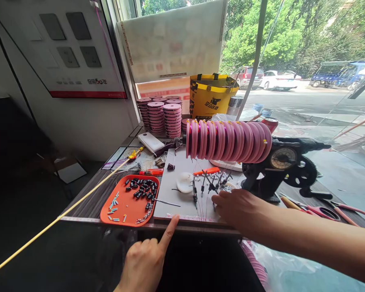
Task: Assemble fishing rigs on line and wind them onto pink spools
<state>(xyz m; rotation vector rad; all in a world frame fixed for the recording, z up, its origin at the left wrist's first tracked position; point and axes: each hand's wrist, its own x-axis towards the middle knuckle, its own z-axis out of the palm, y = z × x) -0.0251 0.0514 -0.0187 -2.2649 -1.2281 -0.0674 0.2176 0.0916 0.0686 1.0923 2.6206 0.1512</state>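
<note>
A: Entry one. Your right grip point(243, 211): state and handling?

B: Fingers bent, gathered close at a dark fitting; contact hidden, so whether you pinch anything cannot be told. Handling, as judged: use light fingertip pressure and square each piece to its line, since small fittings like these are liable to twist or slip.

A: Entry two. Your left grip point(146, 259)?

B: Index finger straight, remaining fingers curled, fingertip at the near edge of the grey board point(170, 188). Any strand against it: too fine to tell. Handling: let that finger steady the near edge and leave the lines free; crossed strands would probably snag on the projecting arms.

A: Entry three. The black fittings point(195, 194): place and looks?

B: Several, on the board, just left of your right grip and ahead of your left. Slim, dark bodies; thin arms stick out at angles, some crossing. Fine pinkish lines point(202, 209) run from them to the near edge, between your two grips.

A: Entry four. Stock within reach?

B: One bowl point(226, 187) of small pale beads, just beyond your right fingertips. One orange tray point(126, 202), on the counter point(91, 205), ahead and left of your left grip: loose black pieces, short pale tubes, tiny silvery bits. One row of pink discs point(228, 141), past your right grip, on a black winder point(263, 178).
</note>
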